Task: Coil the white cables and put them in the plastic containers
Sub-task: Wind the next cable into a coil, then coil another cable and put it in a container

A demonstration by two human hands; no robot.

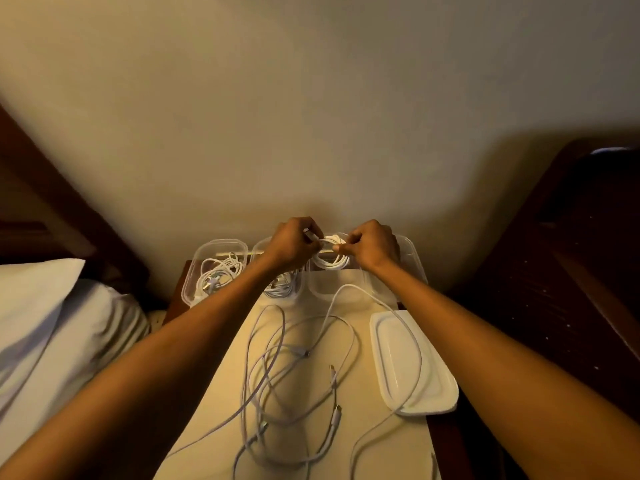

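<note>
Far-left container [221,241]: coiled cable already inside.
Loose cables [336,415]: tangled on table [298,393], not yet coiled.
Left hand [294,245]: pinches cable at coil's left edge.
Coil [329,264]: held between both hands, over third container [320,291]; tail trails down across lid [412,365].
Right hand [372,245]: pinches loops together.
Judgement: cable light, limp, springy. Loops likely to spring open if released. Hold where loops cross, not by plugs.

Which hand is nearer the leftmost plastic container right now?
Left. The left hand pinches the coiled cable a little to the right of the leftmost container; the right hand holds the same coil farther right.
</note>
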